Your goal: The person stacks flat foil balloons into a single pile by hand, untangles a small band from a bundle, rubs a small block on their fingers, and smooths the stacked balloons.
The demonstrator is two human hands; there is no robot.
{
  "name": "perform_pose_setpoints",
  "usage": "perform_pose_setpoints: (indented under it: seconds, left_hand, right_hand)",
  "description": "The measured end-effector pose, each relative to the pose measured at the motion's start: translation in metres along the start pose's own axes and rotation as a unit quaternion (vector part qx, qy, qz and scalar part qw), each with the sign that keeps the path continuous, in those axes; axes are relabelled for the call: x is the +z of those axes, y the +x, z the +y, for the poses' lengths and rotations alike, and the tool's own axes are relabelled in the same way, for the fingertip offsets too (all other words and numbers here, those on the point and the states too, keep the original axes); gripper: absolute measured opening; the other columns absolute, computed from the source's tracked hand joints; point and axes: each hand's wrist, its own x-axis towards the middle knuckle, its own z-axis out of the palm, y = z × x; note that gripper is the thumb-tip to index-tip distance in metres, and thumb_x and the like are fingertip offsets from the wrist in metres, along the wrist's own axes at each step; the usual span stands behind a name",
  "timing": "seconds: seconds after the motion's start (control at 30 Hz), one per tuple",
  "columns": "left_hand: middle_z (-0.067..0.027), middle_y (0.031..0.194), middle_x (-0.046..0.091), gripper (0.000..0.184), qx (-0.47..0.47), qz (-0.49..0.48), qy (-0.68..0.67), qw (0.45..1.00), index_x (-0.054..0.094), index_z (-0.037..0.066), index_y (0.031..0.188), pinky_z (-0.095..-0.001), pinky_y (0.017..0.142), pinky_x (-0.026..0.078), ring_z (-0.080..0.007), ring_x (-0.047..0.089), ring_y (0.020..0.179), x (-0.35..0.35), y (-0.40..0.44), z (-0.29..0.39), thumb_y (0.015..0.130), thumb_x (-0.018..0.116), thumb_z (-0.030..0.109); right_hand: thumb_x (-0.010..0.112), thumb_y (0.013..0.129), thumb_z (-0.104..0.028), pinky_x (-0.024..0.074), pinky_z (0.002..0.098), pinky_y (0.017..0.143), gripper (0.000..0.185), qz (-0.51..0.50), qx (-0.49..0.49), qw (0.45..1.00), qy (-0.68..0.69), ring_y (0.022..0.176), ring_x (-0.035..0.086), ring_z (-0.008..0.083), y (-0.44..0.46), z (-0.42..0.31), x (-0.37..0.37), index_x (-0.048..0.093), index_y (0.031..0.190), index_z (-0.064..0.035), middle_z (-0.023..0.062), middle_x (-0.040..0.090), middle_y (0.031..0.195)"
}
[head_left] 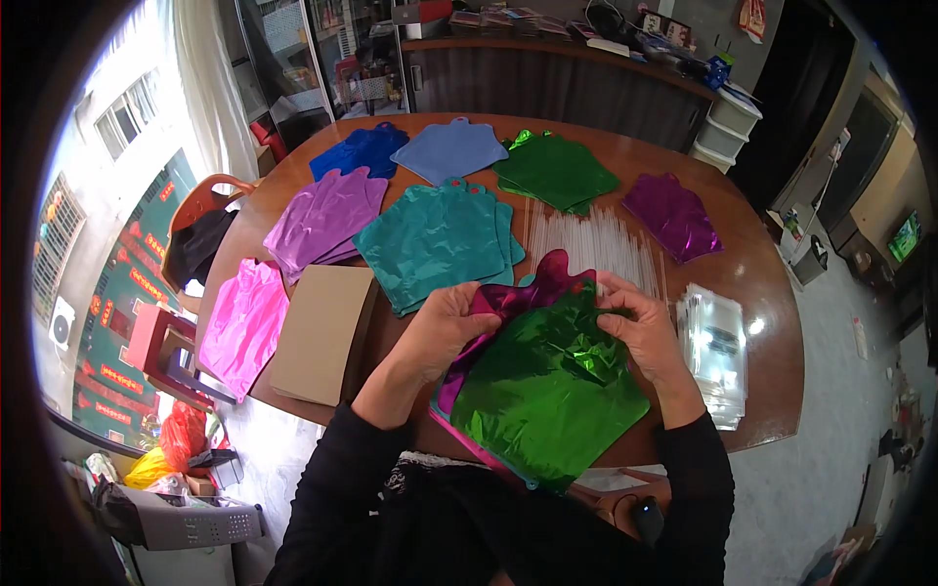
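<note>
Close in front of me is a small stack of flat, shiny foil pieces with tabbed edges. A green foil piece (pixel 537 400) lies on top, with a magenta-purple foil piece (pixel 552 270) under it. Pink and teal edges show at the stack's lower left. My left hand (pixel 440 327) is closed, thumb and fingers pinching the purple piece at its upper left. My right hand (pixel 640 327) pinches the stack's upper right edge, where the green piece is crumpled. The stack hangs over the table's front edge, before my body.
On the brown table (pixel 762 361) are foil piles: teal (pixel 435 239), green (pixel 557 171), light blue (pixel 449 148), dark blue (pixel 357 151), lilac (pixel 322 215), pink (pixel 244 327) and purple (pixel 672 217). Clear sticks (pixel 596 244), clear plastic packets (pixel 711 352) and a brown cardboard stack (pixel 320 332) lie among them.
</note>
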Motion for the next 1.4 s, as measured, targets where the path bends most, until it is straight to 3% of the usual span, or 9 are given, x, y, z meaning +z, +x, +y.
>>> perform_pose_setpoints:
  seconds: [0.27,0.43,0.57,0.77,0.9,1.0,1.07,1.23,1.4]
  left_hand:
    - [-0.0057,0.097,0.072,0.021,-0.042,-0.026,-0.004,0.999,0.067,-0.004,0.109,-0.0185,0.074,0.053,-0.0093,0.066,0.077,0.001,0.001,-0.002,0.09,0.062,-0.011]
    - [-0.0011,0.09,0.07,0.017,-0.026,-0.029,0.021,0.999,0.068,-0.001,0.109,-0.0194,0.061,0.048,-0.0057,0.059,0.068,0.003,-0.001,-0.002,0.094,0.06,-0.004]
    - [-0.0048,0.09,0.071,0.013,-0.025,0.007,0.019,0.999,0.068,-0.001,0.105,-0.0248,0.058,0.049,-0.0098,0.061,0.065,-0.015,0.006,-0.01,0.099,0.058,0.006]
    - [-0.0103,0.086,0.071,0.016,-0.015,0.137,0.064,0.988,0.068,-0.002,0.098,-0.0294,0.059,0.049,-0.0196,0.063,0.062,-0.004,-0.007,0.022,0.099,0.057,0.01]
    - [-0.0135,0.088,0.071,0.014,0.098,0.197,0.483,0.848,0.067,-0.002,0.098,-0.0333,0.067,0.051,-0.031,0.066,0.071,0.003,-0.042,0.028,0.094,0.059,0.008]
    - [-0.0154,0.106,0.07,0.019,0.186,0.142,0.606,0.76,0.066,-0.002,0.105,-0.0376,0.085,0.051,-0.0384,0.064,0.093,-0.003,-0.059,0.012,0.089,0.062,0.009]
    - [-0.0166,0.13,0.062,0.03,0.28,0.025,0.671,0.686,0.064,-0.002,0.114,-0.0425,0.103,0.044,-0.0399,0.054,0.121,-0.001,-0.073,0.004,0.089,0.066,0.013]
    - [-0.0156,0.143,0.055,0.048,0.184,-0.057,0.708,0.679,0.061,-0.001,0.13,-0.0502,0.118,0.031,-0.0385,0.037,0.145,0.007,-0.111,-0.016,0.09,0.069,0.023]
    - [-0.0138,0.145,0.054,0.049,0.205,-0.041,0.711,0.672,0.062,0.001,0.13,-0.0527,0.118,0.03,-0.0381,0.037,0.145,0.002,-0.116,-0.032,0.089,0.07,0.026]
  right_hand:
    - [0.074,0.083,0.003,0.0457,0.0281,0.095,0.015,0.019,0.085,0.995,0.056,0.102,0.059,0.0165,-0.003,-0.007,0.003,0.07,0.097,0.0008,0.0119,0.065,0.126]
    - [0.073,0.084,0.004,0.0486,0.023,0.085,0.017,0.043,0.104,0.993,0.045,0.089,0.06,0.0131,-0.005,-0.014,0.006,0.07,0.1,-0.0002,0.0085,0.069,0.11]
    - [0.071,0.084,0.003,0.048,0.0192,0.075,0.018,0.131,0.055,0.988,0.059,0.077,0.058,0.01,-0.002,-0.027,0.01,0.069,0.102,-0.0004,0.0028,0.068,0.094]
    - [0.069,0.085,0.003,0.0434,0.0176,0.065,0.017,0.09,0.139,0.981,0.097,0.068,0.054,0.007,-0.006,-0.033,-0.026,0.07,0.101,0.0012,0.0011,0.066,0.087]
    - [0.067,0.084,0.003,0.0433,0.0163,0.064,0.015,0.065,0.131,0.989,-0.015,0.068,0.053,0.0057,-0.01,-0.031,-0.044,0.069,0.099,0.0004,-0.0005,0.066,0.085]
    - [0.067,0.084,0.004,0.0425,0.0159,0.063,0.015,0.062,0.131,0.989,-0.021,0.068,0.053,0.0053,-0.012,-0.037,-0.047,0.069,0.098,-0.0001,-0.0008,0.065,0.084]
    - [0.066,0.084,0.004,0.0417,0.0155,0.063,0.016,0.06,0.132,0.989,-0.025,0.068,0.052,0.005,-0.013,-0.042,-0.049,0.07,0.098,-0.0006,-0.0011,0.065,0.083]
    - [0.066,0.084,0.003,0.0422,0.016,0.066,0.017,0.057,0.133,0.987,-0.067,0.069,0.052,0.0055,-0.02,-0.056,-0.058,0.07,0.1,-0.0005,-0.0016,0.065,0.085]
    - [0.066,0.084,0.001,0.043,0.0169,0.071,0.02,0.08,0.078,0.991,-0.079,0.073,0.054,0.0066,-0.037,-0.075,-0.067,0.07,0.103,0.0001,-0.001,0.066,0.088]
